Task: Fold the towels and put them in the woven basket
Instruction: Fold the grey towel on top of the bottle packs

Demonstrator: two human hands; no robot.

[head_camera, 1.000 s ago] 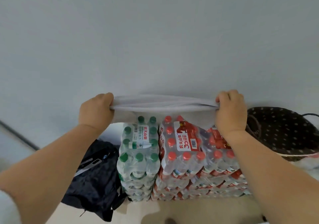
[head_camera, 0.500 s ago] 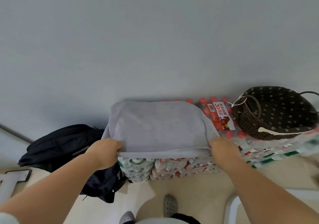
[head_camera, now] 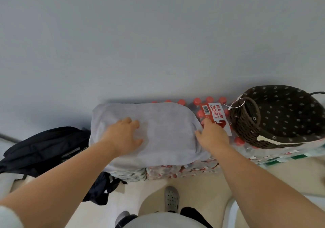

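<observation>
A pale grey towel (head_camera: pixel 167 131) lies folded flat on top of stacked packs of bottled water. My left hand (head_camera: pixel 123 134) rests on its left half, palm down with the fingers spread. At the towel's right edge my right hand (head_camera: pixel 212 134) touches the cloth; its fingers point forward, and a grip on the edge cannot be made out. The dark brown woven basket (head_camera: pixel 246 122) with a dotted lining stands to the right on the same packs, and no towel shows inside it.
The water bottle packs (head_camera: pixel 175 171) stand against a plain grey wall (head_camera: pixel 158 43). A black backpack (head_camera: pixel 44 148) lies on the floor to the left. My shoes and a white curved object show near the bottom edge.
The towel was held up stretched between both hands, then laid down on the packs. Both hands have let go of the near edge; the left now lies on top and the right at the right edge.
</observation>
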